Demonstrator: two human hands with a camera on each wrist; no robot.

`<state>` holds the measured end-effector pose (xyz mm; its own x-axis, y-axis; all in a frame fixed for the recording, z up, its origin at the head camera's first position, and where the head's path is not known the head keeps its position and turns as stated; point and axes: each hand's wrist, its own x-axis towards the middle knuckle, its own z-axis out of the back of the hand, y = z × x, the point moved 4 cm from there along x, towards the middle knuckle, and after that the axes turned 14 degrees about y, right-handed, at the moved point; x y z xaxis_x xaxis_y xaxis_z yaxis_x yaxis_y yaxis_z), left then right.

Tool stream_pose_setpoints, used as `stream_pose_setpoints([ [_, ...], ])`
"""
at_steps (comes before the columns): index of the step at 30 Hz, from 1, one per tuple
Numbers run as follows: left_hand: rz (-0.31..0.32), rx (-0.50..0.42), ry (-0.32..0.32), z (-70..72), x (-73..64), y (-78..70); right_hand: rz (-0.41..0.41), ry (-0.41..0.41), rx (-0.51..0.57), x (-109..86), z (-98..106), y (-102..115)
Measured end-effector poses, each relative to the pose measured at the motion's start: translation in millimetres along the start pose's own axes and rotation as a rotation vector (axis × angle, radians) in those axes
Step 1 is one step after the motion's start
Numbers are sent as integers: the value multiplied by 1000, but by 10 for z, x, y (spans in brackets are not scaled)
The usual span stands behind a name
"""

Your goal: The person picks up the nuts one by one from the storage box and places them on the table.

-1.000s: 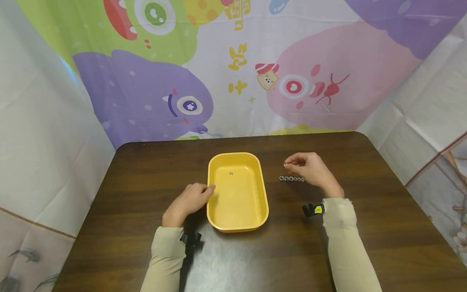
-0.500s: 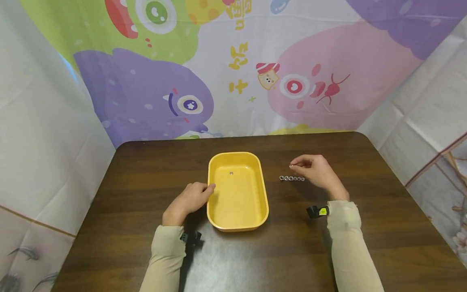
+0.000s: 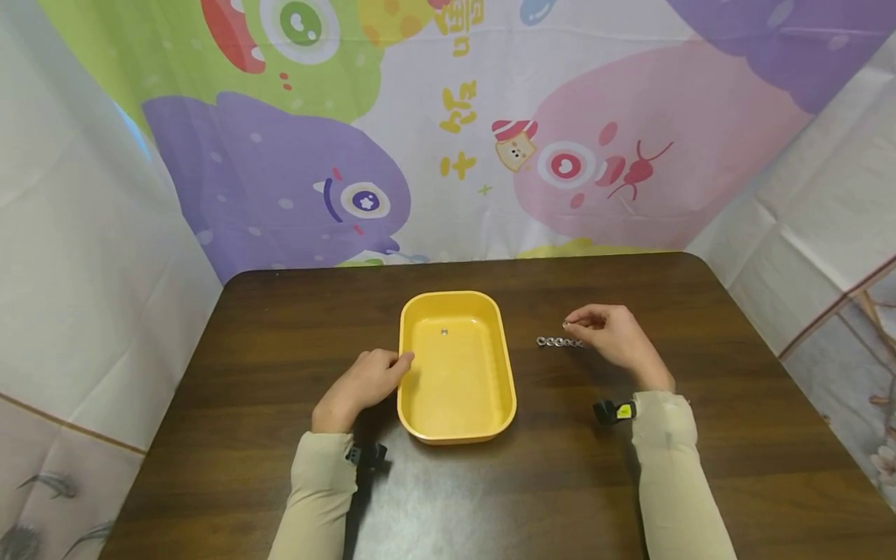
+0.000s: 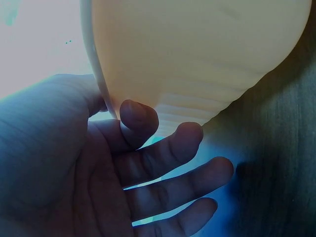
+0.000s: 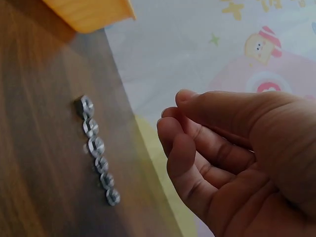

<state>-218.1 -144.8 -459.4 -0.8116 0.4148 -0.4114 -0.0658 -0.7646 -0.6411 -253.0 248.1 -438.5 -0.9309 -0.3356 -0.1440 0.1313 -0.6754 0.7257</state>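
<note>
A yellow tray (image 3: pixel 456 389) stands on the table with one small metal nut (image 3: pixel 444 332) inside, toward its far end. My left hand (image 3: pixel 365 383) grips the tray's left wall, thumb over the rim and fingers outside; the left wrist view shows the fingers below the pale underlit wall. To the tray's right lies a row of several metal nuts (image 5: pixel 96 146), set side by side. Just above the right end of that row, my right hand (image 3: pixel 612 338) pinches a small shiny nut (image 3: pixel 566 325) between thumb and fingertips. In the right wrist view the fingers hide this nut.
The dark wooden table (image 3: pixel 238 435) has rounded far corners. A cartoon-printed cloth (image 3: pixel 462 218) hangs behind its far edge. Small black cameras hang from both wrists, the left one (image 3: pixel 367 456) near the tray's near left corner.
My right hand, with the nut pinched in it, has moved right and slightly nearer, toward the right end of the row. My left hand and the tray stay in place.
</note>
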Motion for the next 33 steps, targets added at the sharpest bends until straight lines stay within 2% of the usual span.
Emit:
stream_pose_setpoints([
  [22, 18, -15, 7, -1, 8, 2, -55, 15, 96, -34, -91, -312],
  [33, 10, -7, 0, -8, 0, 1, -64, 23, 80, -57, -76, -415],
])
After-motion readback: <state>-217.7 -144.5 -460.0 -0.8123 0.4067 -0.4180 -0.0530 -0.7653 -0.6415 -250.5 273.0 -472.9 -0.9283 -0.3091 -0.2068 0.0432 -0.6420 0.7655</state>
